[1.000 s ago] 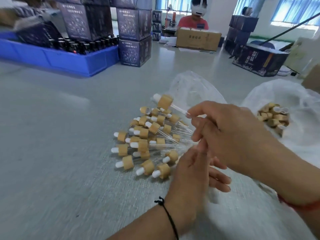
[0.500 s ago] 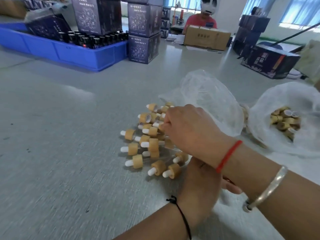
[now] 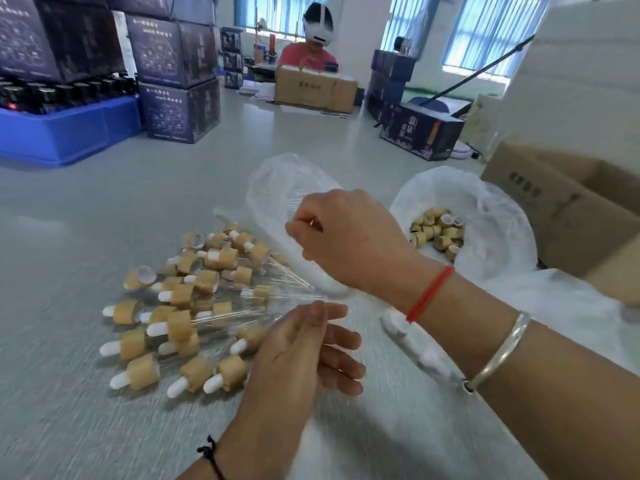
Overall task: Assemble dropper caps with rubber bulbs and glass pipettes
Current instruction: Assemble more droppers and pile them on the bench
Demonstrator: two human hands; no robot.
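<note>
A pile of assembled droppers [image 3: 194, 306] lies on the grey table, each with a bamboo cap, a white rubber bulb and a glass pipette. My right hand [image 3: 349, 240] hovers over the mouth of a clear plastic bag [image 3: 277, 178] with faint glass pipettes inside. Its fingers are curled and its thumb meets its forefinger; whether they pinch anything is unclear. My left hand [image 3: 304, 344] rests at the pile's right edge with relaxed fingers, beside pipette tips. Loose bamboo caps [image 3: 436, 232] sit in a white bag [image 3: 498, 220] to the right.
An open cardboard box [image 3: 561, 206] stands at the right edge. A blue crate [image 3: 69, 136] of dark bottles and stacked dark cartons [image 3: 180, 109] fill the far left. A person [image 3: 311, 50] sits behind a cardboard box [image 3: 315, 88] across the table. White plastic sheet lies under my right forearm.
My right hand carried an assembled dropper to the pile, let it go there, then rose and moved right toward the clear bag. My left hand stayed near the pile's edge.
</note>
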